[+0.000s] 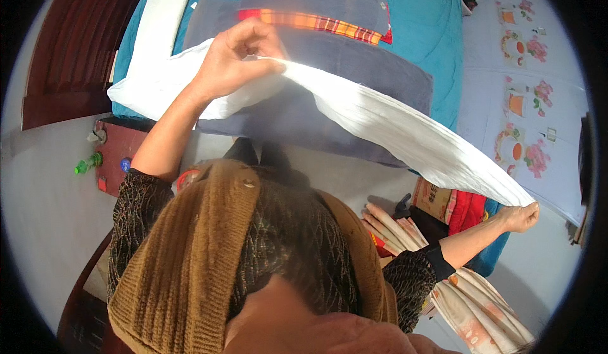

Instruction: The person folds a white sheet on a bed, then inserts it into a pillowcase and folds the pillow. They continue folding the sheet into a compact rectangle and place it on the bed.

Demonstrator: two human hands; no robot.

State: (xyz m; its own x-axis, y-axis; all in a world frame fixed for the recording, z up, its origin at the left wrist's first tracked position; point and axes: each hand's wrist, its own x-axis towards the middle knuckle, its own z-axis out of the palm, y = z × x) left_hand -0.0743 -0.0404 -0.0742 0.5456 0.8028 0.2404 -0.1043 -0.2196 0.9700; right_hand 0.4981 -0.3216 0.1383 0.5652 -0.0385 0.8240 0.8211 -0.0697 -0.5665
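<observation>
A long white cloth is stretched taut between my two hands, slanting down from left to right. My left hand pinches its upper edge between thumb and fingers, above the bed. Far out to the right, my right hand is a closed fist around the other end. Beyond my left hand, more white fabric hangs in loose folds at the near left of the bed. A flat white folded piece lies behind it; whether the two join, I cannot tell. Grey-blue cloths are spread beneath.
The bed has a teal cover, with a plaid cloth showing between the grey-blue layers. Left stands a dark red cabinet beside a green bottle. At right are a patterned curtain, a cardboard box and a flower-printed surface.
</observation>
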